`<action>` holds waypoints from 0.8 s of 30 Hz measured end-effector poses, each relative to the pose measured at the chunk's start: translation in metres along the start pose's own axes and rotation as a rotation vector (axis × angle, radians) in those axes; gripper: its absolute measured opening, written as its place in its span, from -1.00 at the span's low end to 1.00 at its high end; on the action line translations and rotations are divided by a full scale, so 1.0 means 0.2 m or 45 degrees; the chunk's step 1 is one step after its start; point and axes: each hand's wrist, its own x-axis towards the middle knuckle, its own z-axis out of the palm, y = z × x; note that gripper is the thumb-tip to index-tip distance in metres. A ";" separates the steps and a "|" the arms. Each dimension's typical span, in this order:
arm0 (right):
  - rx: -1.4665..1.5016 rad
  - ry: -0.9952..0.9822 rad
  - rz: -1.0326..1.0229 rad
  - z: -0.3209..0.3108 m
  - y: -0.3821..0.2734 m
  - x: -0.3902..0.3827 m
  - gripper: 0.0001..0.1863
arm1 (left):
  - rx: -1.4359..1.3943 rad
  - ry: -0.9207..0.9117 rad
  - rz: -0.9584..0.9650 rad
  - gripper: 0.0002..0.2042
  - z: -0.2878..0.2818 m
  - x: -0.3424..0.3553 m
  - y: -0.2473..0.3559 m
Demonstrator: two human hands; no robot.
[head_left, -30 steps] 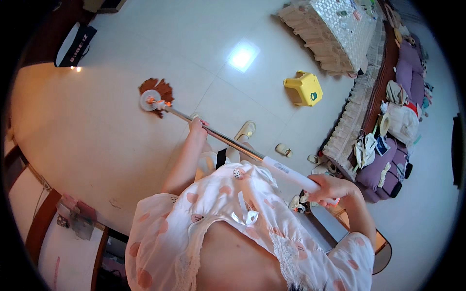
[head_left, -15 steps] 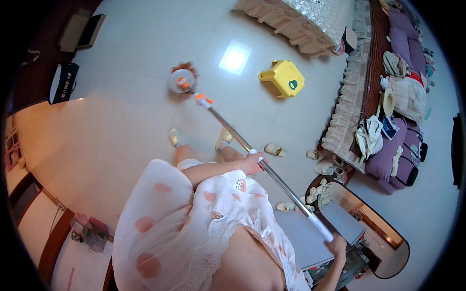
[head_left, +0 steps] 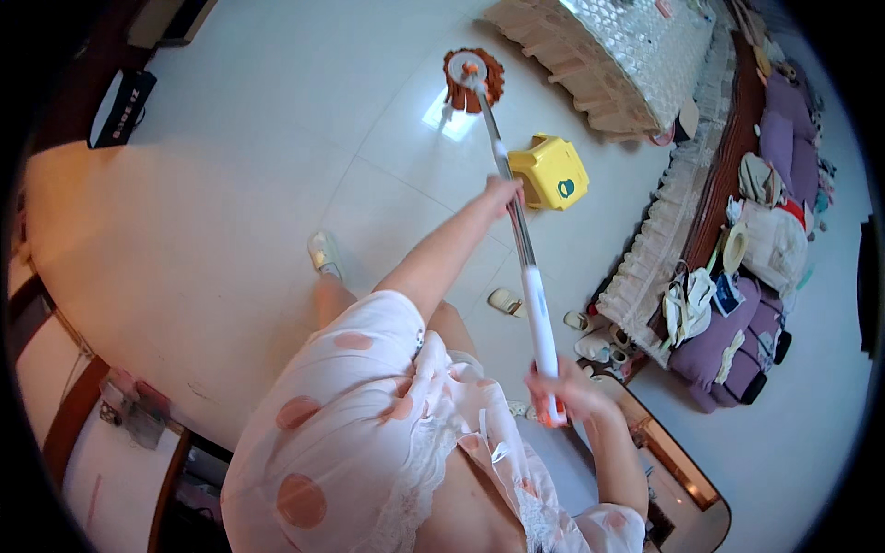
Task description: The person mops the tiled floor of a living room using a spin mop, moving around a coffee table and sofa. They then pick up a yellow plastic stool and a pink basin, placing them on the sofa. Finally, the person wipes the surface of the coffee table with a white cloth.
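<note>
A mop [head_left: 540, 318] with a silver-and-white pole stretches away from me across the floor. Its round head of brown-red strands [head_left: 489, 81] lies on the pale tiles by a bright reflection, near the draped table. Partway down the pole, my left hand [head_left: 504, 195] is closed around the metal part. My right hand [head_left: 573, 392] grips the white upper end near its orange tip, slightly blurred. Just right of the pole and my left hand stands a yellow plastic stool [head_left: 553, 173].
A table with a frilled cover [head_left: 627, 64] stands at the far right. Along the right runs a frilled-edge bed [head_left: 705, 198] with clothes and purple bags [head_left: 724, 355]. Loose shoes [head_left: 506, 301] lie below it. A black-and-white bag [head_left: 122, 109] stands far left; a mirror [head_left: 682, 452] is near right.
The mop head has swung right and farther away, onto the reflection. My left hand has reached forward with the pole, and my right hand has moved up and left on its end.
</note>
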 end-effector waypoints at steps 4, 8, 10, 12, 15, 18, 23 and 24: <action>-0.084 -0.050 -0.126 0.26 -0.38 0.45 -0.77 | 0.030 0.218 0.246 -0.73 -0.33 0.08 0.39; -0.099 -0.142 -0.153 0.55 -0.48 0.69 -0.78 | 0.100 0.353 0.294 -0.52 -0.74 -0.10 0.62; -0.247 -0.148 -0.058 0.69 -0.46 0.69 -0.76 | 0.135 0.369 0.245 -0.48 -0.94 -0.25 0.66; -0.479 -0.160 -0.003 0.83 -0.43 0.65 -0.73 | 0.295 0.516 0.206 -0.43 -1.20 -0.36 0.63; -0.820 -0.209 0.088 0.99 -0.34 0.51 -0.66 | 0.345 0.685 0.110 -0.36 -1.56 -0.54 0.52; -0.973 -0.359 0.286 1.10 -0.29 0.33 -0.59 | 0.189 0.774 0.215 -0.45 -1.87 -0.80 0.24; -1.227 -0.473 0.483 1.23 -0.28 0.23 -0.55 | -0.481 1.029 0.245 -0.74 -2.29 -1.18 -0.33; -1.303 -0.520 0.536 1.31 -0.36 0.28 -0.55 | -0.630 1.006 0.136 -0.92 -2.40 -1.24 -0.41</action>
